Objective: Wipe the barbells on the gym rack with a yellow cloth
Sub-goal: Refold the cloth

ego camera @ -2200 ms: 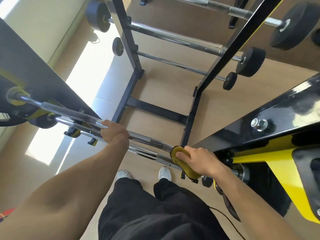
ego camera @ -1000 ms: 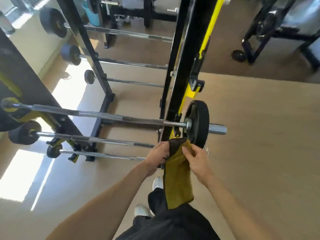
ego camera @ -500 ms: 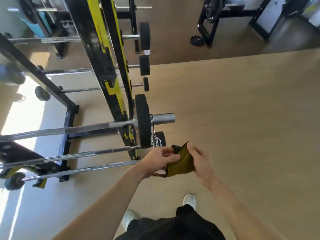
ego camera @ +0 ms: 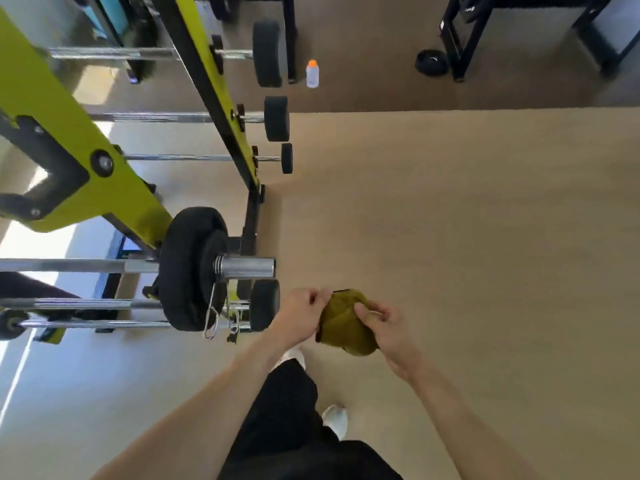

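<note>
Both grips, left hand [ego camera: 300, 315] and right hand [ego camera: 385, 325], pinch the soft, light yellow cloth [ego camera: 344, 322], which bunches easily and is best held wadded in the palm.

Approx 6 barbells [ego camera: 104, 265], 1 cloth [ego camera: 343, 323], 1 bottle [ego camera: 312, 73], 2 hands.

We hold both bare forearms out in front at waist height, our left hand [ego camera: 300, 315] and right hand [ego camera: 384, 323] close together, the fingers [ego camera: 363, 310] of each curled and pinching opposite edges of the bunched cloth [ego camera: 343, 323] between them.
</note>
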### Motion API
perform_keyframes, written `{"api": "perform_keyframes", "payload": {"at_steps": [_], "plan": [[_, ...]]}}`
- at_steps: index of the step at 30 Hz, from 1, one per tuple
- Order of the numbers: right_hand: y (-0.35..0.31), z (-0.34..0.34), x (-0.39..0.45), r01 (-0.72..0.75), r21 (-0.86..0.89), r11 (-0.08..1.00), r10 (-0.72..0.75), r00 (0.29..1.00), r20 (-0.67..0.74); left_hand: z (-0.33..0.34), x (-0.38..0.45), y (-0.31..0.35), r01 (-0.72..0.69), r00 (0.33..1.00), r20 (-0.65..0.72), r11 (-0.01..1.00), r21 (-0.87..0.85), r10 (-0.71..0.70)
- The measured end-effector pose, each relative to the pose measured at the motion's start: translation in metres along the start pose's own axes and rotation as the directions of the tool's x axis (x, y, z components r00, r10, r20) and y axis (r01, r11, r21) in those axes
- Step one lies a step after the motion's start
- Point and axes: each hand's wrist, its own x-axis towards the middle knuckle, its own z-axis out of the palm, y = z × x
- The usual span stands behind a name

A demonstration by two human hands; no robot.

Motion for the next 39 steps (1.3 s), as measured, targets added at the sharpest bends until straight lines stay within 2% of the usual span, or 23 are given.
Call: {"api": "perform_keyframes", "payload": {"at_steps": [2, 3, 5, 6, 8, 10, 13, 15, 17, 19, 21, 24, 27, 29, 32, 34, 37, 39], "plan": [[-0.019, -0.012, 0.026, -0.004, -0.046, 0.999, 0.004, 1.000, -0.018, 0.011, 0.029, 0.019, 0.068, 0.995, -0.062, 0.992, -0.109, -0.075], [-0.030, -0.019, 0.040, -0.009, -0.059, 0.998, 0.007, 1.000, -0.027, 0.015, 0.046, 0.031, 0.117, 0.991, -0.041, 0.969, -0.217, -0.129], [-0.055, -0.036, 0.071, -0.015, -0.068, 0.998, 0.011, 0.998, -0.059, 0.019, 0.081, 0.057, 0.206, 0.978, 0.120, 0.873, -0.442, -0.169], [-0.069, -0.046, 0.085, -0.015, -0.074, 0.997, 0.009, 0.998, -0.070, 0.020, 0.101, 0.070, 0.228, 0.966, 0.220, 0.842, -0.488, -0.134], [-0.100, -0.068, 0.115, 0.002, -0.102, 0.995, -0.010, 0.997, -0.071, 0.018, 0.146, 0.097, 0.243, 0.925, 0.376, 0.840, -0.485, -0.051], [-0.133, -0.093, 0.141, 0.012, -0.128, 0.992, -0.025, 0.994, -0.105, 0.017, 0.198, 0.126, 0.247, 0.907, 0.419, 0.860, -0.446, -0.043], [-0.181, -0.129, 0.179, -0.012, -0.127, 0.992, -0.003, 0.993, -0.121, 0.015, 0.264, 0.175, 0.211, 0.948, 0.305, 0.894, -0.396, -0.088], [-0.215, -0.151, 0.206, -0.061, -0.164, 0.985, 0.056, 0.998, -0.037, 0.010, 0.298, 0.210, 0.158, 0.976, 0.200, 0.921, -0.356, -0.090], [-0.245, -0.169, 0.237, -0.099, -0.290, 0.952, 0.125, 0.990, 0.071, -0.002, 0.330, 0.238, 0.084, 0.996, 0.049, 0.962, -0.259, -0.074], [-0.269, -0.180, 0.275, -0.113, -0.428, 0.896, 0.205, 0.963, 0.174, -0.018, 0.364, 0.258, 0.053, 0.998, -0.028, 0.965, -0.256, -0.062], [-0.289, -0.183, 0.317, -0.095, -0.512, 0.854, 0.225, 0.954, 0.197, -0.039, 0.398, 0.276, 0.084, 0.996, 0.006, 0.955, -0.284, -0.086], [-0.324, -0.175, 0.382, -0.074, -0.459, 0.885, 0.196, 0.955, 0.224, -0.062, 0.445, 0.293, 0.082, 0.978, 0.203, 0.974, -0.210, -0.039], [-0.381, -0.162, 0.460, 0.014, -0.474, 0.880, 0.188, 0.908, 0.376, -0.078, 0.498, 0.311, 0.054, 0.948, 0.316, 0.975, -0.216, 0.017], [-0.426, -0.156, 0.513, 0.069, -0.472, 0.879, 0.180, 0.868, 0.462, -0.088, 0.535, 0.327, 0.096, 0.962, 0.274, 0.939, -0.330, -0.002], [-0.496, -0.140, 0.586, 0.061, -0.520, 0.852, 0.257, 0.817, 0.516, -0.116, 0.587, 0.354, 0.228, 0.973, 0.148, 0.828, -0.513, -0.177], [-0.536, -0.125, 0.634, 0.060, -0.579, 0.813, 0.335, 0.765, 0.550, -0.140, 0.622, 0.364, 0.248, 0.961, 0.044, 0.781, -0.574, -0.273], [-0.593, -0.097, 0.702, 0.094, -0.709, 0.699, 0.481, 0.671, 0.564, -0.182, 0.668, 0.373, 0.225, 0.893, -0.181, 0.757, -0.614, -0.412], [-0.627, -0.072, 0.744, 0.172, -0.794, 0.584, 0.601, 0.566, 0.564, -0.207, 0.695, 0.373, 0.198, 0.842, -0.303, 0.777, -0.597, -0.447]]}}
